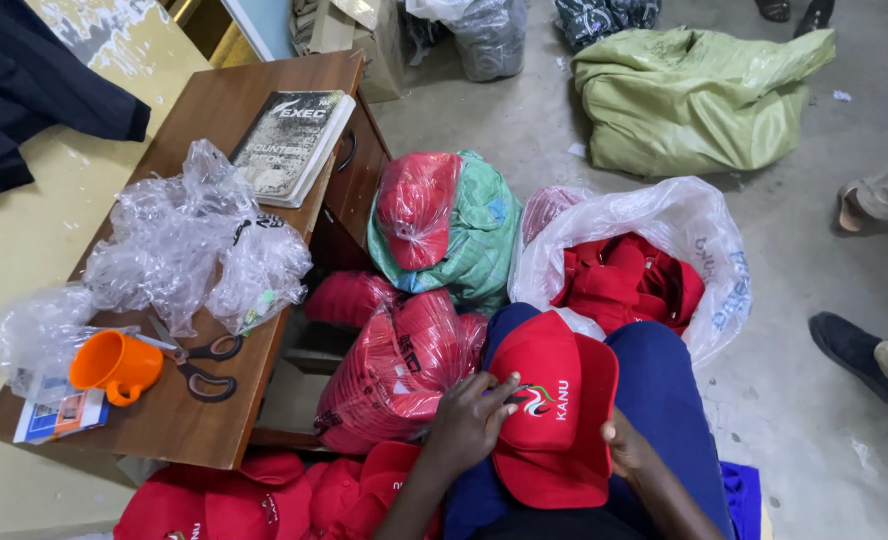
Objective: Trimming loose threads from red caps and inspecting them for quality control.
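Observation:
A red cap (554, 415) with a small embroidered emblem lies on my lap, over blue trousers (664, 390). My left hand (469, 420) rests on the cap's left side, fingers spread on the crown. My right hand (626, 450) grips the cap's right edge, mostly hidden behind the brim. A clear plastic bag stuffed with red caps (394, 370) sits just left of my knee, touching my left hand's side.
A white plastic bag of red caps (634, 270) and a green bag topped by a wrapped cap (444, 225) stand ahead. At left, a wooden desk (194, 420) holds crumpled plastic (184, 240), scissors (209, 365), an orange cup (116, 365), a book (294, 145). Other people's feet (869, 350) at right.

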